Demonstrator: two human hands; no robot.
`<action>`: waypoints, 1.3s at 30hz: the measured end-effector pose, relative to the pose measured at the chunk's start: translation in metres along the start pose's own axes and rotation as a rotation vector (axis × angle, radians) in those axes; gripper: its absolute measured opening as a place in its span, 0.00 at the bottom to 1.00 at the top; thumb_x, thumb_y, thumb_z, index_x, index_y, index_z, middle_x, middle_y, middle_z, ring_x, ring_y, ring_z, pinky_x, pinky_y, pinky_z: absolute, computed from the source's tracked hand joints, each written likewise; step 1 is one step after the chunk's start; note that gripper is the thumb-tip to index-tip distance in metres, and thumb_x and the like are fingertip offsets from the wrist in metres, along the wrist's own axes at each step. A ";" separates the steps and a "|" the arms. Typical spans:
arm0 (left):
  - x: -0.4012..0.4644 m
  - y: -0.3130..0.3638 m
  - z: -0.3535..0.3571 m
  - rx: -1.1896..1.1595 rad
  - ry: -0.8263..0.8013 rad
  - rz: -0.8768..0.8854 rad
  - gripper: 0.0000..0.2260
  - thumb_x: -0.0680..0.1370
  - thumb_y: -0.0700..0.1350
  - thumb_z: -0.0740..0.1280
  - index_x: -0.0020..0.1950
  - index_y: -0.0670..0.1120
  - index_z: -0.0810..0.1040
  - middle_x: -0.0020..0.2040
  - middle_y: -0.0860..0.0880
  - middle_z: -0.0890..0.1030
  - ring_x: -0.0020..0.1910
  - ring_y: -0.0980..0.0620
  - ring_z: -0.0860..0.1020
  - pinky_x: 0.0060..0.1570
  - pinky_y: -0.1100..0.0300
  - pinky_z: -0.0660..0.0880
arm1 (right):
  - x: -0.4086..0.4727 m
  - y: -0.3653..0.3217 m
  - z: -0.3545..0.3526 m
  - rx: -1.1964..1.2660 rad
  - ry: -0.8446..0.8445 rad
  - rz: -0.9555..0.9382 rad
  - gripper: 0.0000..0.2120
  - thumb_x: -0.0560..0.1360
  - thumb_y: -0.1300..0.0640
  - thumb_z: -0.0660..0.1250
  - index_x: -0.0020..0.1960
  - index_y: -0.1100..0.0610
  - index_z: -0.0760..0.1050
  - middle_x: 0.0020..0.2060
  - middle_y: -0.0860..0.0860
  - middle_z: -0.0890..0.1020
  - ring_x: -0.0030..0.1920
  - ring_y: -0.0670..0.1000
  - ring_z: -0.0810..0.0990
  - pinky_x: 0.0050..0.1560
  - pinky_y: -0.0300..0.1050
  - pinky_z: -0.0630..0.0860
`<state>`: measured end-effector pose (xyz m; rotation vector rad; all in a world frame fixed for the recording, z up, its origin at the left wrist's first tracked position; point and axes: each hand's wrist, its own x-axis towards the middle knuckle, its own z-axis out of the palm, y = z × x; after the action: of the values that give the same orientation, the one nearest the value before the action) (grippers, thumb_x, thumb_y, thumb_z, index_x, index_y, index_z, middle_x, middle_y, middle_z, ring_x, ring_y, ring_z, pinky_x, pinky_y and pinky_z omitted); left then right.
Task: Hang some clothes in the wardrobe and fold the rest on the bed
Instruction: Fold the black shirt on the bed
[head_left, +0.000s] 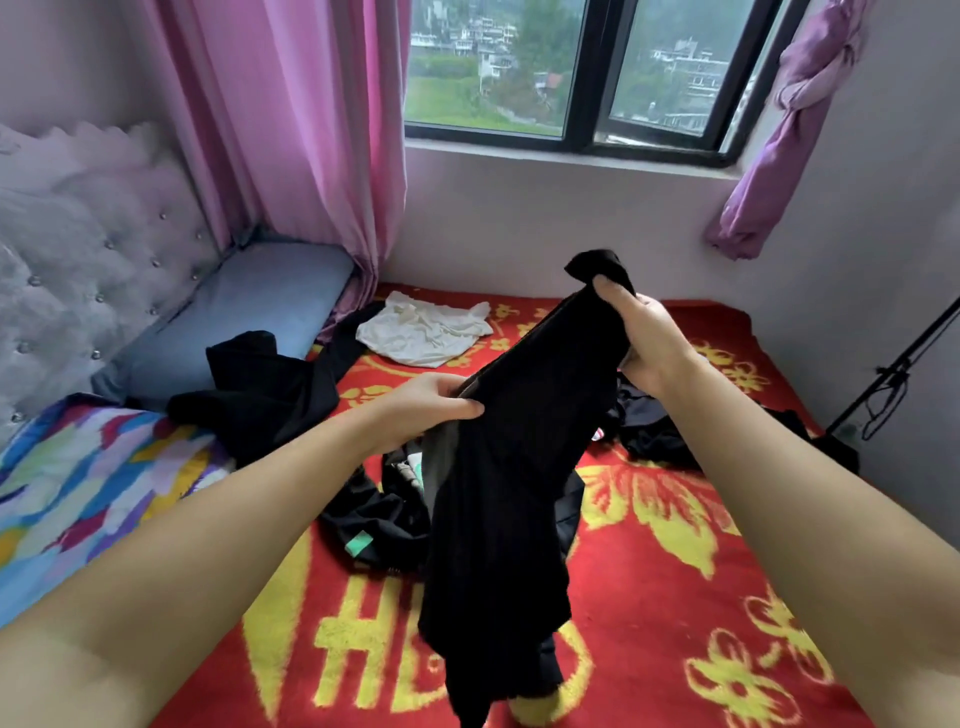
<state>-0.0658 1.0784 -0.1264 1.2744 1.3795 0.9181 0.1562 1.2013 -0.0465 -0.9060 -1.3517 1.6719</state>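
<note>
Black garment (514, 467) gripped by left hand (431, 410) and right hand (639, 338)

Pink curtain (291, 130) by window (587, 67), tufted headboard (78, 249).

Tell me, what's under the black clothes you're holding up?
Under the black garment lies the red blanket and a dark pile of clothes with a green patch. Whatever sits right behind the hanging cloth is covered.

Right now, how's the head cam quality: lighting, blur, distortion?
Head view: soft daylight from the window, no glare; wide-angle bend curves the forearms and walls at the edges; slight softness overall; the black garment held by left hand and right hand shows almost no fabric detail.
</note>
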 end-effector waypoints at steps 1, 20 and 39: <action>-0.001 -0.002 -0.005 0.025 -0.013 -0.002 0.14 0.70 0.51 0.70 0.55 0.53 0.83 0.54 0.49 0.84 0.54 0.49 0.82 0.58 0.54 0.77 | -0.002 0.003 -0.004 -0.037 -0.004 0.006 0.07 0.76 0.53 0.68 0.48 0.56 0.80 0.38 0.52 0.85 0.40 0.51 0.85 0.37 0.41 0.79; 0.005 -0.001 -0.020 0.139 0.018 -0.058 0.29 0.67 0.68 0.70 0.57 0.49 0.80 0.55 0.52 0.83 0.57 0.53 0.79 0.61 0.55 0.69 | -0.007 -0.005 0.000 -0.100 -0.085 0.089 0.07 0.79 0.52 0.64 0.50 0.54 0.78 0.41 0.51 0.81 0.39 0.48 0.82 0.37 0.41 0.79; 0.020 -0.028 0.059 0.677 0.130 -0.038 0.12 0.80 0.47 0.63 0.38 0.44 0.73 0.31 0.50 0.71 0.31 0.53 0.70 0.33 0.58 0.64 | -0.029 -0.029 -0.002 0.151 -0.447 0.063 0.16 0.71 0.45 0.60 0.31 0.55 0.72 0.23 0.47 0.66 0.24 0.46 0.61 0.26 0.39 0.59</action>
<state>-0.0132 1.0884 -0.1695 1.6938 1.9023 0.5189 0.1744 1.1795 -0.0167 -0.5073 -1.4658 2.0784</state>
